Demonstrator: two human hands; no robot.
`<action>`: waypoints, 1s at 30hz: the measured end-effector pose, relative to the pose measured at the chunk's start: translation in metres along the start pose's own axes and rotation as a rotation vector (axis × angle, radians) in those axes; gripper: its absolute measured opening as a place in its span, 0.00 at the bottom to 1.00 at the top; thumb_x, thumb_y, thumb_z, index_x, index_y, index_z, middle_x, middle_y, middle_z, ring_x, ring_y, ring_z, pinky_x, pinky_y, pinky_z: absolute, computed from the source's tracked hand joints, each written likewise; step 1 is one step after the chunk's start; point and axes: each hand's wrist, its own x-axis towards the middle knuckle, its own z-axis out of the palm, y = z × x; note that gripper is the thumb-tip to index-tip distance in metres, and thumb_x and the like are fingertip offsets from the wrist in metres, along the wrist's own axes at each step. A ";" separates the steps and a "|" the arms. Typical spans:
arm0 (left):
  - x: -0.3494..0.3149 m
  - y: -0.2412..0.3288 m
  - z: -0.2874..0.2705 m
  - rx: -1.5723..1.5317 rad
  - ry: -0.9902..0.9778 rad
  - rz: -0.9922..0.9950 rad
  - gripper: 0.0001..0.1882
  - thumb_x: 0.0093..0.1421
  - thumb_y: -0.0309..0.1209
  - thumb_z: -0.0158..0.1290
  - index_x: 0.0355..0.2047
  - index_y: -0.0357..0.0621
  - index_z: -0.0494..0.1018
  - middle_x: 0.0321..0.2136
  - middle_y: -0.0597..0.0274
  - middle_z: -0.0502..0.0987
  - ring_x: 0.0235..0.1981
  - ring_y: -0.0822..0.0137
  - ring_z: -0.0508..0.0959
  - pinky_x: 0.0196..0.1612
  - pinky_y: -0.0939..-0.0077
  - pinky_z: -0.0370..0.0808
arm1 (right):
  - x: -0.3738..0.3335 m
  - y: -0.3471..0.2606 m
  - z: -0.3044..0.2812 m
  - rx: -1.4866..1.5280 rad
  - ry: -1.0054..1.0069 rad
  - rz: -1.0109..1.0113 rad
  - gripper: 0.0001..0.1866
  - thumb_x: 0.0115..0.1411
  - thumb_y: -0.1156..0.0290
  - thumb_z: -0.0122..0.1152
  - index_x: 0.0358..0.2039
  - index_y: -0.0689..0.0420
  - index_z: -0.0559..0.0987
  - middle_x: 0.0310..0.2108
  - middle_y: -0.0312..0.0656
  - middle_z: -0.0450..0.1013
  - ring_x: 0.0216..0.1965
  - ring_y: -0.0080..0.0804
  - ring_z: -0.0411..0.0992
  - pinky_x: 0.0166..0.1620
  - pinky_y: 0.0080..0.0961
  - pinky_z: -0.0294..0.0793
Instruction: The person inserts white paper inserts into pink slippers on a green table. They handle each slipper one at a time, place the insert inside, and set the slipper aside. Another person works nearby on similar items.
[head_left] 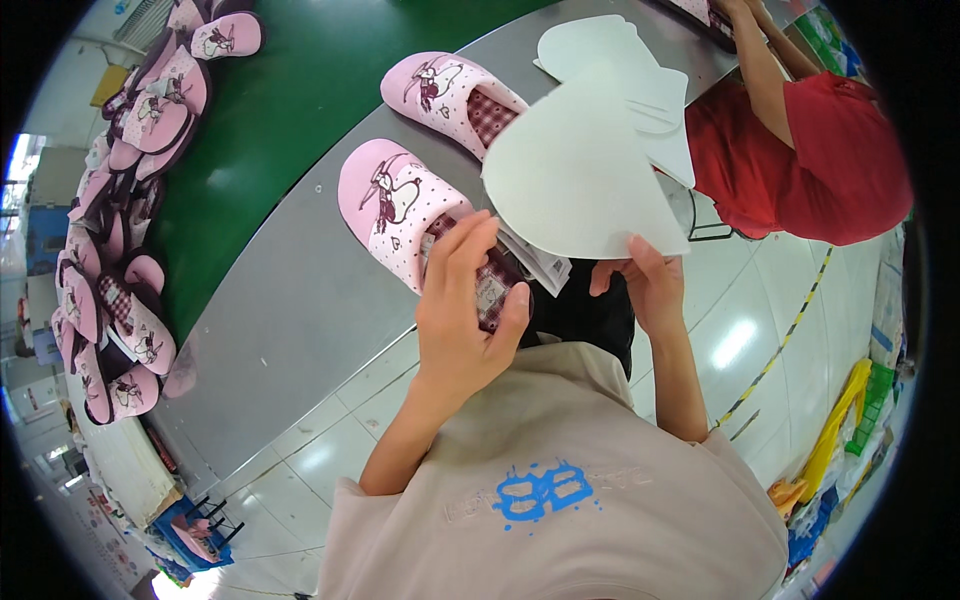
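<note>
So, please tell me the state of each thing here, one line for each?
left hand: gripping the near slipper's heel end
near slipper: flat on the grey table, held
far slipper: flat on the table, untouched
right hand: holding white sheets
white sheets: lifted, fanned out

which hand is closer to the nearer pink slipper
Left. The left hand grips the heel end of the nearer pink slipper; the right hand is off to its right, holding the white paper sheet.
</note>
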 end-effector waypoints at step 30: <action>-0.021 -0.011 -0.043 -0.605 0.296 -0.101 0.67 0.48 0.58 0.76 0.72 0.27 0.52 0.56 0.41 0.78 0.52 0.58 0.83 0.53 0.66 0.82 | -0.042 0.003 0.042 -0.062 -0.206 -0.517 0.31 0.72 0.45 0.53 0.33 0.64 0.85 0.35 0.46 0.78 0.35 0.33 0.74 0.37 0.28 0.70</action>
